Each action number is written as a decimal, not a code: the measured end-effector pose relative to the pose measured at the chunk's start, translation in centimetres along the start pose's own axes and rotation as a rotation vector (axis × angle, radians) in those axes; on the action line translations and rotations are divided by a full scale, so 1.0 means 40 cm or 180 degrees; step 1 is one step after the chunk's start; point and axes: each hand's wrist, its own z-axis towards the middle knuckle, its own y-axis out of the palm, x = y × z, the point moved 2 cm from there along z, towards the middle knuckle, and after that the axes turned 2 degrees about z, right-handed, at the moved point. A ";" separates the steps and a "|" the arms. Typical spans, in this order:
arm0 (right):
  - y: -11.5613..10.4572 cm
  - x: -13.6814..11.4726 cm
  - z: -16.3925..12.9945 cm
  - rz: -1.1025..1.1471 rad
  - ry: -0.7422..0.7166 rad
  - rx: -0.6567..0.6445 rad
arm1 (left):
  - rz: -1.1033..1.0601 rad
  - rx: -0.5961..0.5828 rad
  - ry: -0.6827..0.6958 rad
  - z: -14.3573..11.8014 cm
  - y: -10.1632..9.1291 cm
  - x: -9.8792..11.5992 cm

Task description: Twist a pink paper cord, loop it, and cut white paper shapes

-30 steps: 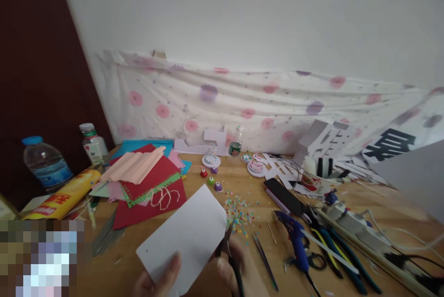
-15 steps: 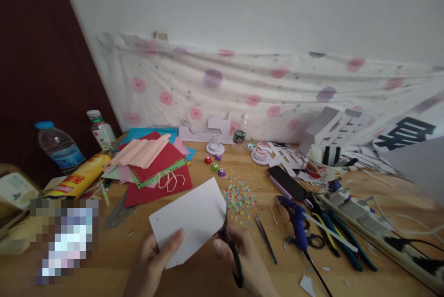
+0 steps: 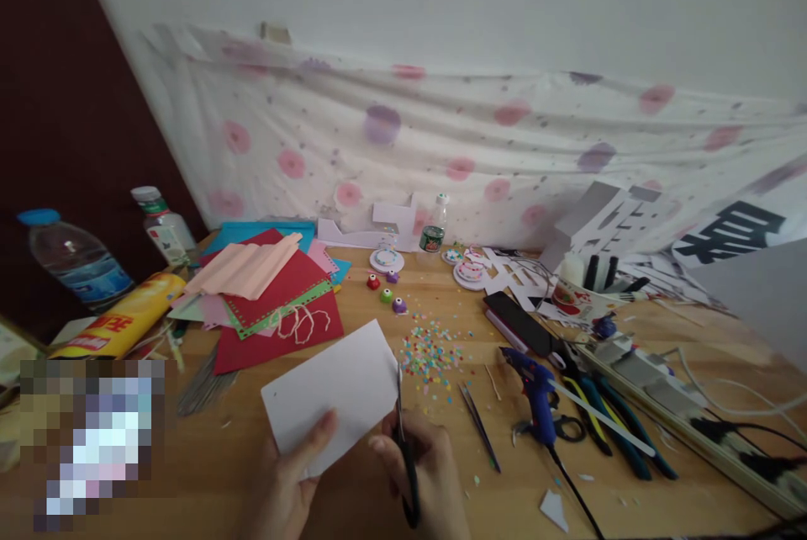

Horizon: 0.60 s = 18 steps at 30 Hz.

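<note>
A white sheet of card [image 3: 331, 397] is pinched in my left hand [image 3: 293, 468], the thumb lying across its lower edge. My right hand [image 3: 422, 464] grips black-handled scissors [image 3: 408, 464], their blades pointing away from me along the card's right edge. Whether the blades are closed on the card I cannot make out. Just beyond the scissors, colourful confetti dots [image 3: 432, 351] lie scattered on the wooden table [image 3: 353, 515]. Tweezers [image 3: 480, 429] rest to the right of my right hand.
On the right are a blue glue gun [image 3: 535, 397], pliers [image 3: 621, 431], a power strip [image 3: 681, 422] and a cup of markers [image 3: 577, 296]. Coloured paper [image 3: 277, 271], a yellow tube [image 3: 123, 317] and a water bottle [image 3: 79, 258] occupy the left. Small eyed beads [image 3: 387, 296] sit behind the confetti.
The view has shifted slightly. The scissors now stand more upright in the picture, along the card's right edge. Both hands keep their hold.
</note>
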 end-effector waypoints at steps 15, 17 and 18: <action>-0.004 0.001 -0.002 0.0034 -0.0103 -0.0056 | -0.0171 0.0031 0.0009 0.016 -0.007 -0.006; -0.009 0.012 -0.005 0.0001 -0.0069 -0.0015 | -0.0182 0.0082 -0.0002 0.015 -0.012 -0.009; -0.012 0.016 -0.006 0.0022 -0.0051 -0.0059 | -0.0172 0.0085 -0.0034 0.015 -0.014 -0.010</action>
